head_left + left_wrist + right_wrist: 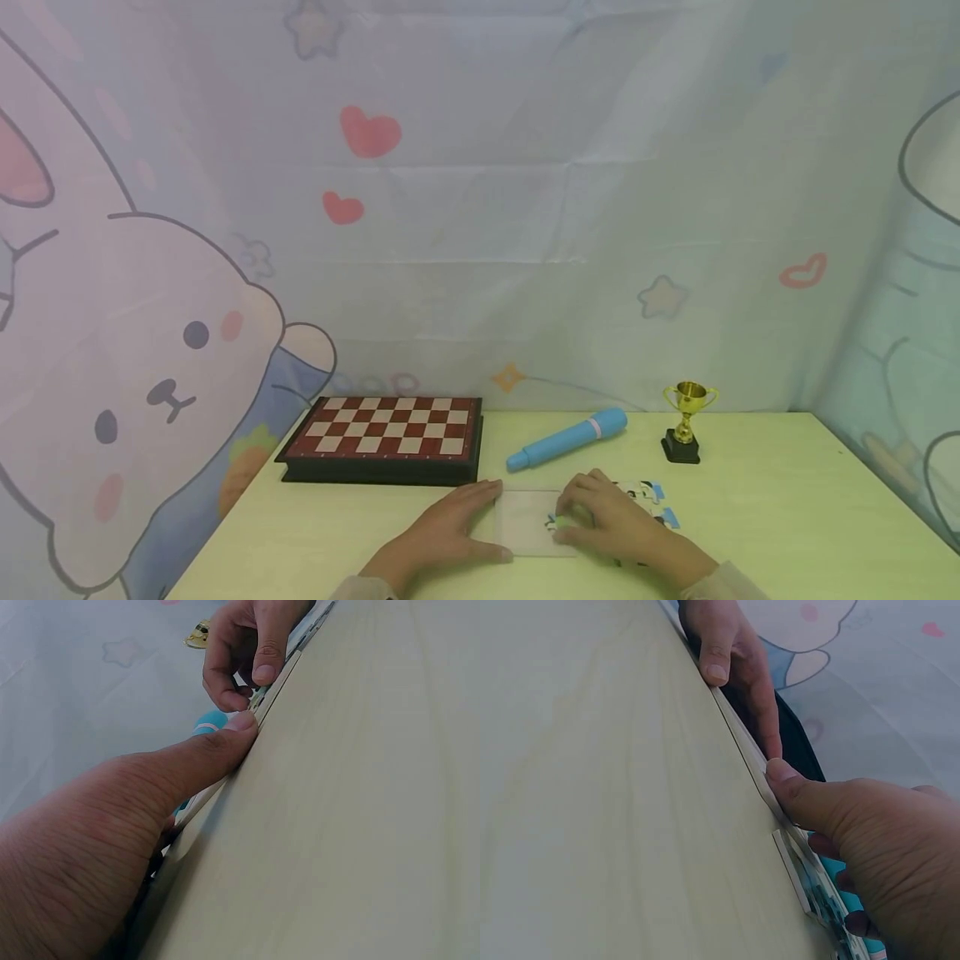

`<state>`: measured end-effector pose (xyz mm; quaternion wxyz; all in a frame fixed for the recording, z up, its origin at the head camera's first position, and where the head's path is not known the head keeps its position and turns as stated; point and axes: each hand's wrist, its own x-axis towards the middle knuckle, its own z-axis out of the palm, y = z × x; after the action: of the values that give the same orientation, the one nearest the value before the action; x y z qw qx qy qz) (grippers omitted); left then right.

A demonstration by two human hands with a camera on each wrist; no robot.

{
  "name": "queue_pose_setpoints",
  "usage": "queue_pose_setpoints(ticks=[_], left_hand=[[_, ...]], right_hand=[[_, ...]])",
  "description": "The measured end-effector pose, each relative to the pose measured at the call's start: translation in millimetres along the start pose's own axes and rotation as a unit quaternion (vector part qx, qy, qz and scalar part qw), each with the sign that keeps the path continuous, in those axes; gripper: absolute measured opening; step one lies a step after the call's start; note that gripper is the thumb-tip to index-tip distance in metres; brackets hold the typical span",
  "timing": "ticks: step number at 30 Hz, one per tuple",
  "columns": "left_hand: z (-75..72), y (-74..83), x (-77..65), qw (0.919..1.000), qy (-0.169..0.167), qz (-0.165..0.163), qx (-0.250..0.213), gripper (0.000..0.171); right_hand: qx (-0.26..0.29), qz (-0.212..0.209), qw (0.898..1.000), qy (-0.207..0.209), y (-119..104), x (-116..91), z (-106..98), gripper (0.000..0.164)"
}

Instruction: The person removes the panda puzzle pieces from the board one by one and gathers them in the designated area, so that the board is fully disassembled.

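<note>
A flat white puzzle tray lies on the table before me. My left hand rests at its left side, fingers fairly straight, with the thumb at the near corner and the fingertips at the far one. In the left wrist view that thumb touches the tray's near edge. Over the tray's right half, my right hand pinches a small jigsaw piece with green and blue print; the hand partly hides it. Other jigsaw pieces lie just right of the tray, partly covered by the right hand.
A folded chessboard box stands at the back left. Behind the tray lies a blue stick-shaped object with a pale band. A small gold trophy cup on a black base is at the back right. A printed cloth hangs behind the table.
</note>
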<state>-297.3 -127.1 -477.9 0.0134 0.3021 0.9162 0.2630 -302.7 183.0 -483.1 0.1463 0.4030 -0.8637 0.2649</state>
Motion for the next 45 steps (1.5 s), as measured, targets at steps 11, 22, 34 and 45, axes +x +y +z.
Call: queue_pose_setpoints(ticks=[11, 22, 34, 45], left_hand=[[3.0, -3.5, 0.8, 1.0000, 0.003, 0.003, 0.003, 0.097], [2.7, -3.3, 1.0, 1.0000, 0.003, 0.004, 0.008, 0.098], [4.1, -5.2, 0.5, 1.0000, 0.001, -0.001, 0.005, 0.098], [2.7, -3.3, 0.7, 1.0000, 0.000, -0.002, 0.006, 0.097]], right_hand=[[0.060, -0.004, 0.998, 0.005, -1.1, -1.5, -1.6, 0.018], [0.142, -0.013, 0.990, 0.004, 0.8, 0.4, -0.8, 0.012], [0.153, -0.028, 0.988, 0.018, -1.6, 0.8, -2.3, 0.013], [0.159, -0.017, 0.986, 0.050, -1.9, -3.3, -8.0, 0.012]])
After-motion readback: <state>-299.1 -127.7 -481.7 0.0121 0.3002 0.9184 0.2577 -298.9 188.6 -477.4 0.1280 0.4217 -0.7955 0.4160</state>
